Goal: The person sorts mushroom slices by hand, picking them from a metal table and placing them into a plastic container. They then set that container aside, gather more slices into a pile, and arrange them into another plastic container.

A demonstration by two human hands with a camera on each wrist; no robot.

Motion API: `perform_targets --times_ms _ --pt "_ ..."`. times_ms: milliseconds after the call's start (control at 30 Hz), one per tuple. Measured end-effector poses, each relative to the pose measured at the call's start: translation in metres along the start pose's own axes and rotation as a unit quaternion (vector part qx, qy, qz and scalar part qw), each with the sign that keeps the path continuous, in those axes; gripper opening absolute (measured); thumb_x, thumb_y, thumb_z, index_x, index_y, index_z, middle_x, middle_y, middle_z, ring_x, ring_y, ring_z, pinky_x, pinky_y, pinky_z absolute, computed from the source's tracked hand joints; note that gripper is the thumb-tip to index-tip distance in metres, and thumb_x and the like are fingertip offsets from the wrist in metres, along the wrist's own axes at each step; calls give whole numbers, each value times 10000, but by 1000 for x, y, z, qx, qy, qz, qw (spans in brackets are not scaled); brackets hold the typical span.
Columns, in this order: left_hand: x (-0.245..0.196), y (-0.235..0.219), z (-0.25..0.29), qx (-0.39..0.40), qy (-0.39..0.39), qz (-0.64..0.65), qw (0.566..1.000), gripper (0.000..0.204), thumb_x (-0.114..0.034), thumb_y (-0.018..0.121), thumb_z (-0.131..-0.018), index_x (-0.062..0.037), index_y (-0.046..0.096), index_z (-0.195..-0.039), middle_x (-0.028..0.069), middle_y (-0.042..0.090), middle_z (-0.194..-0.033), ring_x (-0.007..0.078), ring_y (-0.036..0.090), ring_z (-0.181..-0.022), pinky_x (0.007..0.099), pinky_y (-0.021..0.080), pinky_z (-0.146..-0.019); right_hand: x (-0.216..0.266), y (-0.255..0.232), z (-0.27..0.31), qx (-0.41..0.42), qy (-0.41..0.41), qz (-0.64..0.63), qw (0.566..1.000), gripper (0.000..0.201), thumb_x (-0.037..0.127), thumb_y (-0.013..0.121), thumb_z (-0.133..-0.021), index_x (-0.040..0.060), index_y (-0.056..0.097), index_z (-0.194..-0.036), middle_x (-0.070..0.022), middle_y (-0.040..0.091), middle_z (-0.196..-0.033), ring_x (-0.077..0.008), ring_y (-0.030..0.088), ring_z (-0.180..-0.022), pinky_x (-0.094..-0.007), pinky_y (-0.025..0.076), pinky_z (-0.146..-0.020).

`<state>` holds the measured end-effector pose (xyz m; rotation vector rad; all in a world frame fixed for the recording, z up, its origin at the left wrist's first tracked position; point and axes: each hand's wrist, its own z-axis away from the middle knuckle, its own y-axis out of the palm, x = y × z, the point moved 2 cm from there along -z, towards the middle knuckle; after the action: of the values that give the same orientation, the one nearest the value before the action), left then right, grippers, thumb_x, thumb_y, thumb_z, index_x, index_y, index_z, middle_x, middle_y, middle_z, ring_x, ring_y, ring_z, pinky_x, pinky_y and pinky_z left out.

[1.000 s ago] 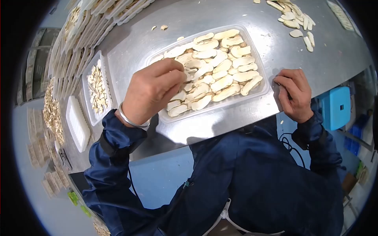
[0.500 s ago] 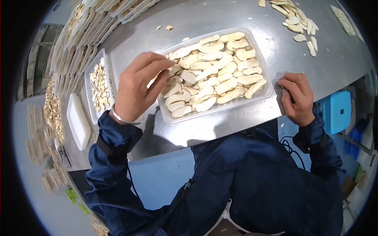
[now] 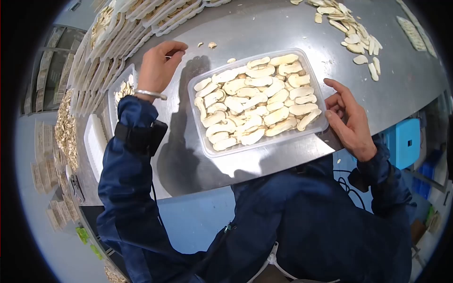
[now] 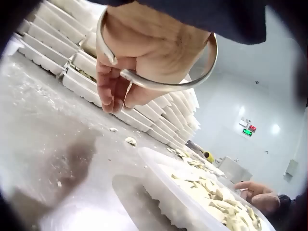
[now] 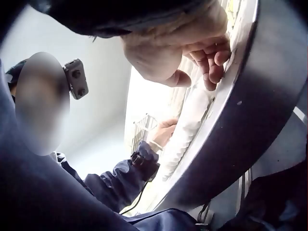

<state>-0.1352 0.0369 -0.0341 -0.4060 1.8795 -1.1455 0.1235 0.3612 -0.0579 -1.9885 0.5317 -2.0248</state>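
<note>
Clear rectangular plastic tray of pale sliced pieces sits on the steel table. Right hand rests at its right end, fingers relaxed, gripping nothing. Left hand hovers beyond the tray's far-left corner, fingers loosely curled, empty.

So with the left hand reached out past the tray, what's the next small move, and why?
Probably lower the left hand a little and pinch the loose slice just beyond its fingertips. The hand hovers over bare steel table, seemingly holding nothing, while the full clear tray sits beside the right hand.
</note>
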Motion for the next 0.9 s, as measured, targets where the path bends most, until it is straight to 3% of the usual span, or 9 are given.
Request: perform_targets --times_ms 100,233,400,500,600,700,833,900 --pt "-5 8 -21 40 1 -44 998 199 -87 612 -894 -14 699 -1057 98 719 -980 157 686 -897 273 523 -801 1 3 -3 9 10 -9 1000 559 40 549 -842 13 429 -1388 -40 531 -817 -101 451 -700 -247 388 -651" --pt "-15 28 -45 73 77 -81 991 228 -116 662 -863 -35 700 -1072 98 697 -954 180 677 -813 295 535 -756 2 1 -3 14 17 0 1000 569 14 540 -826 13 433 -1385 -21 488 -781 -90 438 -692 -240 382 -646" --pt "-26 44 -53 101 131 -126 978 197 -104 688 -812 -24 690 -992 90 575 -774 221 593 -696 324 487 -683 -6 -15 9 7 36 8 999 593 -27 519 -791 15 447 -1378 10 454 -741 -70 422 -679 -224 369 -640" --pt "-27 46 -55 106 122 -154 975 202 -97 686 -794 -23 685 -982 83 595 -761 184 598 -696 313 482 -657 -11 -27 15 0 43 27 999 597 -31 524 -786 12 449 -1376 10 448 -739 -69 419 -678 -222 367 -644" --pt "-25 41 -51 105 45 -87 990 175 -98 680 -805 -12 696 -956 53 640 -758 139 601 -680 289 486 -645 -12 -31 17 0 44 27 999 600 -27 528 -783 7 448 -1377 12 440 -735 -73 413 -678 -221 363 -650" --pt "-21 39 -40 136 -124 191 964 148 -94 667 -827 -7 703 -941 33 679 -787 111 620 -681 250 501 -646 -15 -31 19 -3 34 20 999 601 -23 526 -784 5 446 -1379 12 439 -734 -74 409 -678 -222 361 -651" --pt "-28 44 -25 190 -189 369 890 131 -101 664 -847 -6 692 -932 37 684 -814 97 645 -699 211 512 -635 -16 -32 19 -2 41 8 999 599 -13 527 -784 3 446 -1377 9 438 -735 -77 403 -678 -224 356 -650" --pt "-32 49 -25 204 -174 297 917 133 -119 669 -856 -8 686 -926 49 679 -806 102 648 -692 217 508 -617 -17 -32 19 -2 40 4 999 598 -9 528 -784 2 447 -1377 7 435 -736 -80 401 -679 -224 352 -649"
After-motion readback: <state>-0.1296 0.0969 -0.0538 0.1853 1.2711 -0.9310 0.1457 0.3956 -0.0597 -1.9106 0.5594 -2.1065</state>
